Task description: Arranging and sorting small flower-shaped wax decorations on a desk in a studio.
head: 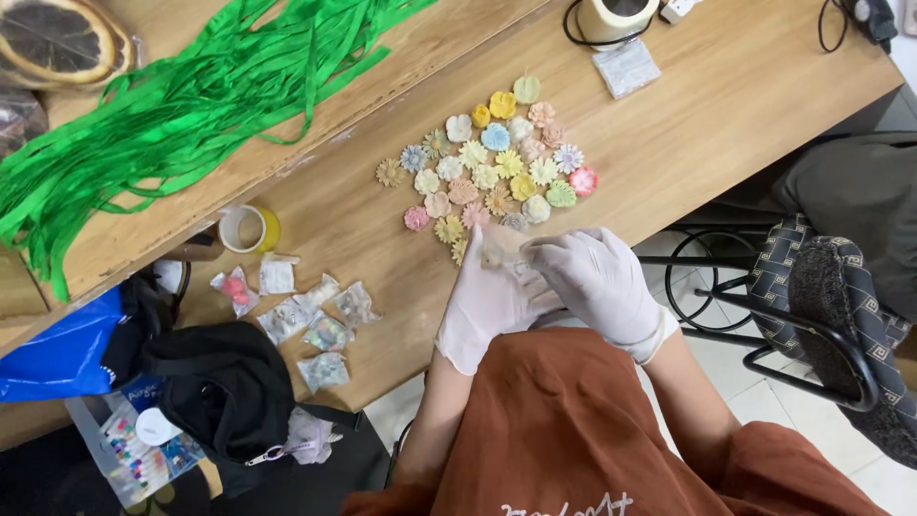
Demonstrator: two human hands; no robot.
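Observation:
Both my hands wear thin white gloves and meet at the near edge of the wooden table (726,105). My left hand (487,301) and my right hand (597,282) together pinch a small clear plastic packet (504,256) with a pale flower-shaped piece inside. Just beyond them lies a cluster of several small pastel flower-shaped pieces (492,162) in yellow, pink, blue, green and cream, laid flat on the table.
Several small filled clear packets (306,320) lie left of my hands. A yellow tape roll (248,229), a heap of green ribbon (181,86), a white roll (616,17), a black bag (224,392) and a black metal chair (812,287) surround the spot.

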